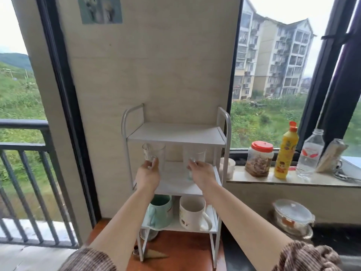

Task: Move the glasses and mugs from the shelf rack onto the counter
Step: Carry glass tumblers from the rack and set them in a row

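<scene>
Shelf rack point(175, 134): white, three tiers, standing on the reddish-brown surface point(187, 249) against a pale wall panel; the top tier is bare.
Window ledge point(289, 180): runs off to the right of the rack and carries a red-lidded jar point(259, 159), a yellow bottle point(285, 151) and a clear bottle point(310, 155), all upright in a row.
Lidded glass dish point(293, 217): sits low on the right, below the ledge, well apart from the rack.
Green mug point(159, 211): on the bottom tier, at its left edge, partly hidden behind the left forearm.
White mug point(193, 213): on the bottom tier, just beside the green mug, handle pointing to the right edge.
Left glass point(153, 153): clear, upright, at the left of the middle tier — blurred, so I cannot tell whether its base touches the shelf.
Right glass point(195, 159): clear, upright, at the right of the middle tier, near the left glass but apart from it.
Left hand point(147, 174): reaches in from below — its grip is clamped around the lower part of the left glass.
Right hand point(202, 174): its grip is closed on the lower part of the right glass, fingers wrapped over the front.
</scene>
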Tool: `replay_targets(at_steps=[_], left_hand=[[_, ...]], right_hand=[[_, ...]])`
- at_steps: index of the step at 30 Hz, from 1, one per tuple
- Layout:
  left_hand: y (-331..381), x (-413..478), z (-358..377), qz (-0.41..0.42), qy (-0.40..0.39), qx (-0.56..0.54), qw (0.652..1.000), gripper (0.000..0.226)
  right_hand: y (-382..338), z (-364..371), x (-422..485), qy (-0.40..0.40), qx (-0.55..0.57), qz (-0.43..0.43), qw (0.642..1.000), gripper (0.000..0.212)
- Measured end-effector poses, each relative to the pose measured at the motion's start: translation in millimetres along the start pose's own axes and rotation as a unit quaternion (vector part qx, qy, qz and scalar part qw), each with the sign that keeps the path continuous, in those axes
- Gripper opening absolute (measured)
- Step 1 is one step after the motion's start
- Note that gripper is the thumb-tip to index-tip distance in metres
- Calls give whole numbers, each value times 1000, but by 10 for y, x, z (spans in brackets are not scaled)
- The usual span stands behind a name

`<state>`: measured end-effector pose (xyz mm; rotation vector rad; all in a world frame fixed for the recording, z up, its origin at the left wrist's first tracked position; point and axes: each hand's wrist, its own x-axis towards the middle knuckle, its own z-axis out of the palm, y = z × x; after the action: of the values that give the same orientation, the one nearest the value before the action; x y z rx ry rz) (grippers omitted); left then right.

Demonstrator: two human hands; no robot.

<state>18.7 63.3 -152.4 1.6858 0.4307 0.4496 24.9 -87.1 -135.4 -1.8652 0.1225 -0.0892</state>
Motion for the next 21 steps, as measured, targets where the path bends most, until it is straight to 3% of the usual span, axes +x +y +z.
replay_targets(at_steps=[3, 13, 17, 21], left_hand=[[-20, 8, 9, -14, -6, -40, 999, 38], [16, -240, -184, -58, -31, -118, 991, 26], [-4, -499, -318, -76, -48, -133, 987, 26], [-35, -833, -405, -52, -68, -119, 989, 25]], right_hand=[[45, -85, -26, 20, -17, 16, 1000, 34], [132, -361, -189, -16, 175, 118, 977, 28], [217, -484, -343, -39, 231, 112, 966, 21], [323, -676, -587, -46, 216, 97, 970, 23]])
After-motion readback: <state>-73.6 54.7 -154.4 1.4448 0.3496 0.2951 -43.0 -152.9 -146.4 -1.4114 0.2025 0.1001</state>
